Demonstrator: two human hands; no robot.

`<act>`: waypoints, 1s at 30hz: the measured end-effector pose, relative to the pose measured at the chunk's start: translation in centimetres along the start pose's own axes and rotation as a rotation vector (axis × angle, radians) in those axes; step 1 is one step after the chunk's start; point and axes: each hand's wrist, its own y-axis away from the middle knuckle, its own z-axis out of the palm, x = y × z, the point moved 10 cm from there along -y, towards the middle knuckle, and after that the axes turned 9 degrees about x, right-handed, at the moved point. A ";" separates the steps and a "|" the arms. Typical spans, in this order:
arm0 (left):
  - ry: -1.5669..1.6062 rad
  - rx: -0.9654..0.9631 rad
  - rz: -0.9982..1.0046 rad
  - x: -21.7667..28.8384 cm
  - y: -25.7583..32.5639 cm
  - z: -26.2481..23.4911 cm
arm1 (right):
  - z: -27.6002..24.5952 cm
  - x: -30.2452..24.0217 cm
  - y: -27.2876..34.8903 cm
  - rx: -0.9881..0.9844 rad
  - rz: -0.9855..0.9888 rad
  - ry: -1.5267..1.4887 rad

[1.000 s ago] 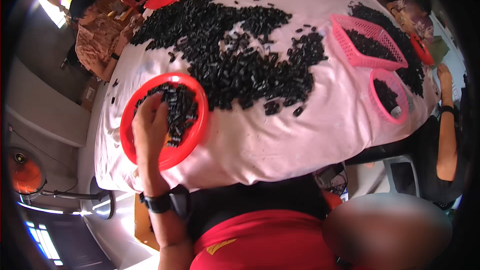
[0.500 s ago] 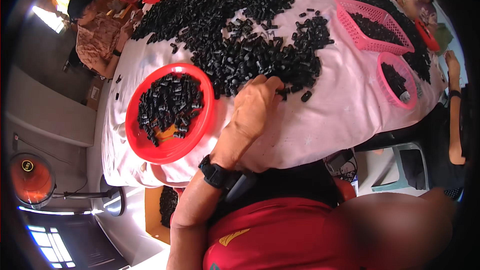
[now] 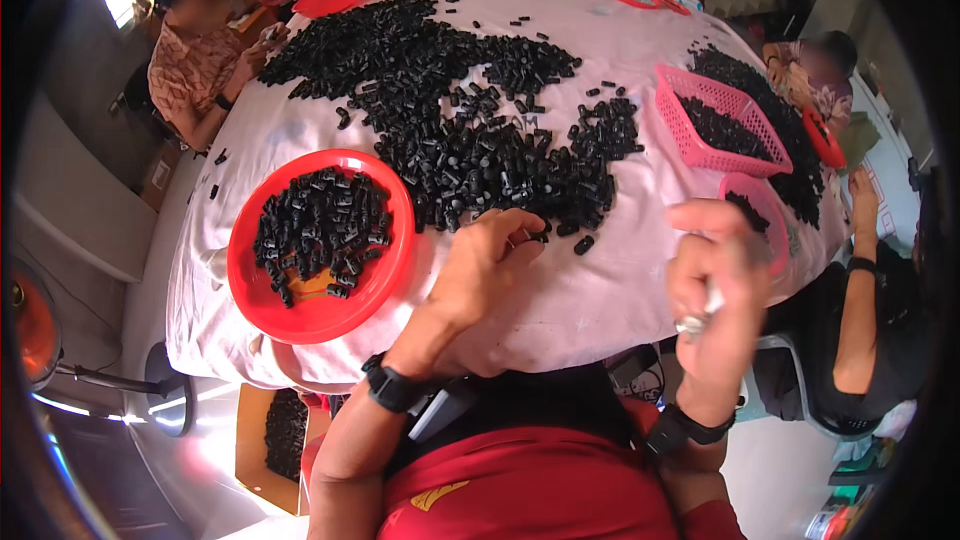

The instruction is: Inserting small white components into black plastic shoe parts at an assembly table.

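A broad pile of small black cylindrical pieces [image 3: 470, 155] covers the middle of the table. At its near edge, my left hand [image 3: 480, 265] has its thumb and fingers pinched on a black cylindrical piece [image 3: 537, 236]. My right hand [image 3: 722, 290], smeared by motion, is raised over the table's near right side. Its fingers are curled around a small whitish object [image 3: 712, 302] with a metallic end; its kind is unclear. Left of my left hand, a round red tray [image 3: 330, 315] holds many more of the black pieces.
Right of the pile are a pink perforated basket [image 3: 715, 155] and a round pink basket [image 3: 785, 235], partly behind my right hand. A cardboard box [image 3: 255, 455] of dark pieces sits below the table. A person [image 3: 185, 75] works at left; another person's arm [image 3: 858, 310] is at right.
My right hand has come into view from below, holding the whitish object. My left hand has drawn back slightly from the pile. The view has tilted up, showing more of the table's far end.
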 end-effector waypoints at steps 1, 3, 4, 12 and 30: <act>0.265 -0.040 -0.148 -0.4 0.1 -0.1 | 0.4 0.9 -0.2 0.020 -0.007 0.159; 0.688 -0.174 -0.357 0.3 1.1 -0.4 | 1.6 2.8 -0.4 -0.058 0.027 0.273; 0.821 -0.173 -0.437 0.8 1.5 -0.8 | 2.2 3.4 -0.4 -0.099 0.018 0.294; 1.335 -0.355 -0.493 3.9 3.6 -1.5 | 5.1 4.3 0.7 -0.278 -0.034 0.532; 1.256 -0.357 -0.468 6.4 4.6 -1.0 | 7.2 1.7 2.5 -0.364 -0.240 0.613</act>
